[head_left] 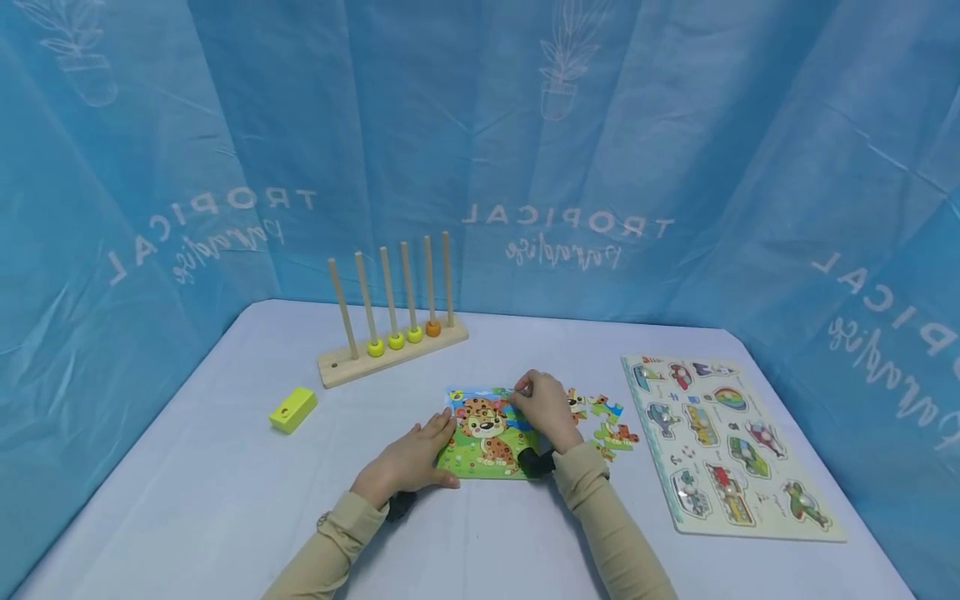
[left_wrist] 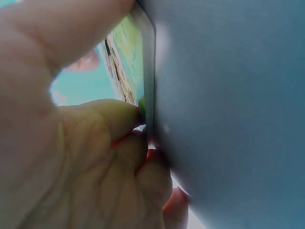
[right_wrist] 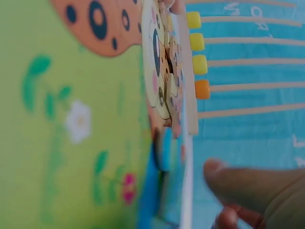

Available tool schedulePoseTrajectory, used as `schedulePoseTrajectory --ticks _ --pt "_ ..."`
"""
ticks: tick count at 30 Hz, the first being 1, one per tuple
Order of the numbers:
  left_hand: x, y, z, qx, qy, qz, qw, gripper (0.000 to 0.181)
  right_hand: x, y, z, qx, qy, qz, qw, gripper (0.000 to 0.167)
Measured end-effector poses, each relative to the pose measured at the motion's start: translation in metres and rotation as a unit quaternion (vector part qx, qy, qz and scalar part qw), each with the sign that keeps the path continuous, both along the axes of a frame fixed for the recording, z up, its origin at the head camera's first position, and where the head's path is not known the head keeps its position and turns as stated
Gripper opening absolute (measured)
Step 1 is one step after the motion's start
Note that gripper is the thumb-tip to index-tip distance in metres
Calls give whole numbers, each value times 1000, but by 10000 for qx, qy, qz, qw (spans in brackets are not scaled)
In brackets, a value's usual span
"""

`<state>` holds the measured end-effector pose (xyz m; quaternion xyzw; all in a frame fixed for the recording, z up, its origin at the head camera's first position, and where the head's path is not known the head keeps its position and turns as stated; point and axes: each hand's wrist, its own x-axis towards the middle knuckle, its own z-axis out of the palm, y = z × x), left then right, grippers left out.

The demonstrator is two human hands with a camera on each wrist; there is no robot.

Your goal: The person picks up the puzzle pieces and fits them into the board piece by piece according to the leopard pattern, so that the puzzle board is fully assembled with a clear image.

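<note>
A jigsaw puzzle [head_left: 487, 458] with a spotted leopard cub on green grass lies flat on the table in the head view. My left hand [head_left: 412, 457] rests at its left edge, fingers extended and thumb near the front corner. In the left wrist view its fingers [left_wrist: 126, 119] touch the board's edge. Bent over the puzzle's upper right part is my right hand [head_left: 546, 407]. In the right wrist view its thumb [right_wrist: 243, 186] is raised above the puzzle surface; whether a piece sits between the fingers is hidden. Loose puzzle pieces [head_left: 617, 437] lie just right of this hand.
Behind the puzzle stands a wooden peg rack [head_left: 397, 357] with upright rods, several yellow beads and an orange one. A yellow block [head_left: 293, 409] lies at left. At right is a peg puzzle board [head_left: 675, 492] with vehicle pictures. Blue curtains [head_left: 480, 150] hang around the table.
</note>
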<state>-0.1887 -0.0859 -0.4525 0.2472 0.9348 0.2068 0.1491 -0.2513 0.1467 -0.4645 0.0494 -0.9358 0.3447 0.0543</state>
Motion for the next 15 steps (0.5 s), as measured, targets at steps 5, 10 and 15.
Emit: schedulePoseTrajectory --ticks 5,10,15 --pt "-1 -1 -1 -89 46 21 9999 93 1 -15 2 -126 58 440 9989 13" --pt "-1 0 0 -99 53 1 9999 92 1 -28 0 326 -74 972 9947 27" --pt "-2 0 -3 -118 75 -19 9999 92 0 -26 -2 683 -212 1010 9923 31"
